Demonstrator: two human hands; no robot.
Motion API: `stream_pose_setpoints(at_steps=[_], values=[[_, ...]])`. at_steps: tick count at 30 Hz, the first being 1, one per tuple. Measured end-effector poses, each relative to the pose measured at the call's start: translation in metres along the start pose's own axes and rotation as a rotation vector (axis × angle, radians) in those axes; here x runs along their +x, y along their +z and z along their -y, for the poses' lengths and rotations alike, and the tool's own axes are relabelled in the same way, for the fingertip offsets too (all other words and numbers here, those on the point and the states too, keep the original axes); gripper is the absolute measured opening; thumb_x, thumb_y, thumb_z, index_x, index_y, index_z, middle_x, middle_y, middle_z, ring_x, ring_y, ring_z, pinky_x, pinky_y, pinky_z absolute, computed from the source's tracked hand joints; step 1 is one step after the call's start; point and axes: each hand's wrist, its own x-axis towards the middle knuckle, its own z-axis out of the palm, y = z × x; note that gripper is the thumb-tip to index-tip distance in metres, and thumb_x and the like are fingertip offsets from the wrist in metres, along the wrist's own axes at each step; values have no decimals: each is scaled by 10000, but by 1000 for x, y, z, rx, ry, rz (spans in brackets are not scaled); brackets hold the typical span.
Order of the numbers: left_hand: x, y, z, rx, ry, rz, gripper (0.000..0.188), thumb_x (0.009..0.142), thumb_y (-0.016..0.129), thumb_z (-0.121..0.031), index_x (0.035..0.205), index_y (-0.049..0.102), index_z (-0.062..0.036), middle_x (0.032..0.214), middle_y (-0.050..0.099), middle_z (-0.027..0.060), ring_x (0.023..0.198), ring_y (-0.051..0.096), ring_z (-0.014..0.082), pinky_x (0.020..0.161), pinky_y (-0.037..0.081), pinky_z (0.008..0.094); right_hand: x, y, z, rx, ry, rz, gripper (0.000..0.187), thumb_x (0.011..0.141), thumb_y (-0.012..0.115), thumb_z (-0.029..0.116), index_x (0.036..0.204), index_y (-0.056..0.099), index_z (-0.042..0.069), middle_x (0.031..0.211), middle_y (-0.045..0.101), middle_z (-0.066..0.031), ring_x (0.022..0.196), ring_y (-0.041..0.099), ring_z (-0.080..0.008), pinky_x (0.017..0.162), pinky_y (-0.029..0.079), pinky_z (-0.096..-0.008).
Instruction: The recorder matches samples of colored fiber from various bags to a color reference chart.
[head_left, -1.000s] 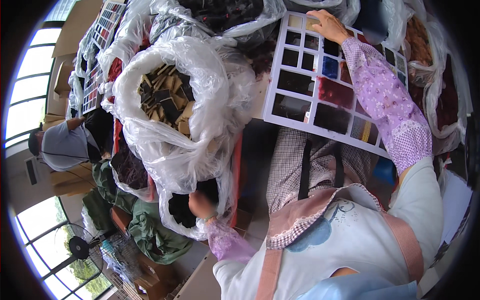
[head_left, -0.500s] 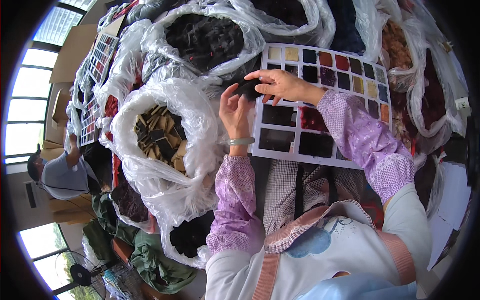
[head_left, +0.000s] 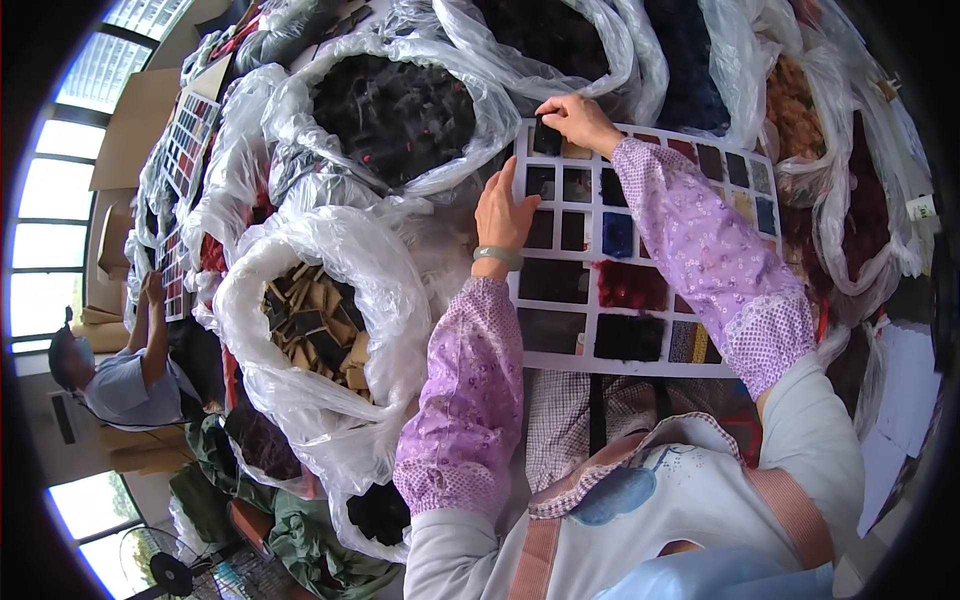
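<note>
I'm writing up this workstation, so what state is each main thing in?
Right hand: pinching a black piece
Left hand: open, fingers extended
Sample board: face up
Bag of tan-and-black pieces: open
Bag of black scraps: open
Fan: running or stopped, cannot tell

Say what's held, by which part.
Right hand pinches a black piece by its upper end; left hand at the left edge of the white board, grip unclear.

Looks decently bright overall, daylight-lit from the windows (head_left: 60,222) far left of the sample board (head_left: 575,255). Blows out white over there tho. Glints off the clear plastic bag (head_left: 400,290) just left of the board. Looks sharp around the board, but bends and drops to black far out either side.
</note>
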Motion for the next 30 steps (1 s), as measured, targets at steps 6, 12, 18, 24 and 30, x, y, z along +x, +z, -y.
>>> stream_pose_setpoints(at_steps=[6, 12, 18, 24, 30], values=[[20, 15, -3, 151, 121, 50, 621, 661, 667, -122, 1233, 426, -122, 862, 602, 156, 793, 582, 313, 652, 457, 400, 6, 13, -18, -63, 84, -78, 240, 733, 594, 237, 910, 643, 82, 846, 650, -92, 800, 619, -239, 736, 469, -321], [25, 17, -10, 245, 65, 110, 566, 668, 655, -114, 1202, 478, -177, 804, 594, 118, 738, 589, 306, 630, 469, 409, -5, 15, -26, -276, -306, -26, 251, 707, 617, 217, 922, 653, 93, 951, 584, -114, 844, 584, -271, 760, 465, -342], [24, 19, -11, 288, 67, 81, 498, 692, 608, -84, 1171, 515, -182, 764, 551, 103, 714, 583, 291, 616, 475, 392, -21, 11, -19, -219, -345, 38, 246, 714, 617, 153, 935, 635, 45, 973, 532, -101, 861, 566, -263, 753, 464, -343], [54, 8, -25, 502, 85, 311, 350, 748, 545, -140, 1095, 565, -180, 791, 600, 118, 731, 599, 326, 628, 484, 406, -19, 7, 0, -558, -385, -60, 245, 708, 635, 202, 923, 626, 83, 934, 541, -77, 866, 562, -248, 741, 468, -360], [119, -98, 14, 557, -58, 39, 215, 772, 505, -161, 932, 641, -205, 838, 637, 83, 761, 607, 319, 647, 485, 417, -27, -17, -3, -229, -307, -65, 169, 742, 590, 199, 860, 653, 95, 896, 595, -51, 797, 594, -241, 700, 473, -339]])
